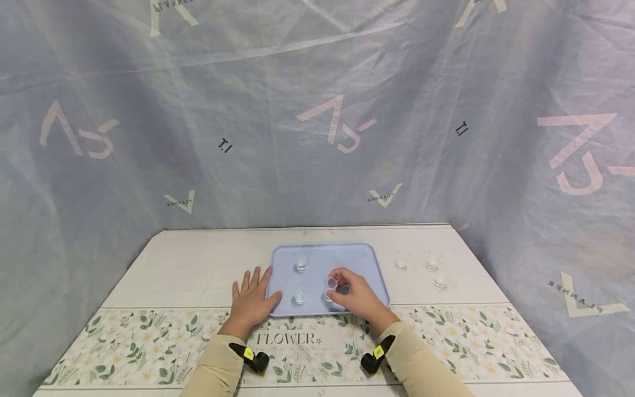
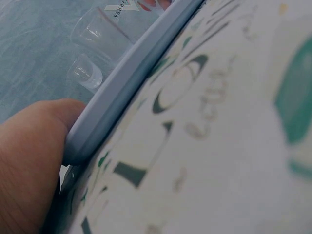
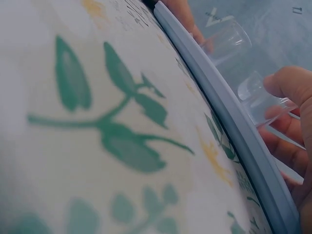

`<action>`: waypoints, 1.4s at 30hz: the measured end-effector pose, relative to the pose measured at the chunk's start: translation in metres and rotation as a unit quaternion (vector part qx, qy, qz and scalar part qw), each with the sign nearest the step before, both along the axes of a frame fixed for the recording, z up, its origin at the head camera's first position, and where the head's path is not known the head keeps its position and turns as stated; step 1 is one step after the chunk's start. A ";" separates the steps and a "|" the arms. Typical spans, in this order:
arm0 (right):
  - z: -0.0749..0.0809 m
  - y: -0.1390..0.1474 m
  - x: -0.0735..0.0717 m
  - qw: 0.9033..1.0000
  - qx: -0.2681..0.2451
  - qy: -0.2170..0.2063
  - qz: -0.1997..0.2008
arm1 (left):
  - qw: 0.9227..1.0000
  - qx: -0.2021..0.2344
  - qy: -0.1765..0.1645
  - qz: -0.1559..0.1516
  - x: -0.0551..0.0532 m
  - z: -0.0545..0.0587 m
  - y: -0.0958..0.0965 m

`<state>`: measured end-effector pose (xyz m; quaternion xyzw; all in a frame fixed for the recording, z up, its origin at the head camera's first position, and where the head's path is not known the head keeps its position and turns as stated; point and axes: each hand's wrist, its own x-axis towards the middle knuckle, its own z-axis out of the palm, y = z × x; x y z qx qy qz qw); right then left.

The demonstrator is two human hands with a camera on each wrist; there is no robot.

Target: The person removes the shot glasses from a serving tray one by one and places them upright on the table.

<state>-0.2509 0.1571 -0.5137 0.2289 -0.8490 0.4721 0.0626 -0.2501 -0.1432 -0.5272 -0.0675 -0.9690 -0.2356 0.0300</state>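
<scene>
A small clear glass (image 1: pixel 331 284) stands on the light blue tray (image 1: pixel 342 251), near its front right part. My right hand (image 1: pixel 358 295) pinches it between thumb and curled fingers; the right wrist view shows the same glass (image 3: pixel 261 100) close behind the tray's rim. My left hand (image 1: pixel 252 301) lies with fingers spread along the tray's left edge, its thumb (image 2: pixel 53 117) touching the rim in the left wrist view. Two more clear glasses, a rear one (image 1: pixel 301 263) and a front one (image 1: pixel 299 296), stand on the tray's left half.
Three clear glasses stand on the table right of the tray: a left one (image 1: pixel 401 263), a rear one (image 1: pixel 432 262) and a front one (image 1: pixel 439 282). A white cloth with a flower-printed band (image 1: pixel 163 344) covers the table. Grey-blue printed sheeting (image 1: pixel 278 165) hangs behind and at both sides.
</scene>
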 end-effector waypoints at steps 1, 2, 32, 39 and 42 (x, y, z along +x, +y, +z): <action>0.000 0.001 0.000 1.000 -0.001 0.000 -0.005 | 1.000 -0.002 -0.001 0.000 0.000 0.000 0.001; 0.000 0.002 0.001 1.000 -0.003 -0.002 -0.012 | 1.000 -0.001 0.000 0.000 0.001 0.001 0.001; 0.008 0.094 0.005 0.974 -0.017 0.031 -0.225 | 1.000 -0.020 -0.014 0.004 0.004 0.007 0.004; 0.008 0.108 0.004 0.962 0.005 0.044 -0.270 | 1.000 -0.020 -0.016 0.003 0.002 0.004 0.003; 0.009 0.112 0.005 0.957 0.010 0.036 -0.287 | 1.000 -0.020 -0.014 0.004 0.002 0.004 0.003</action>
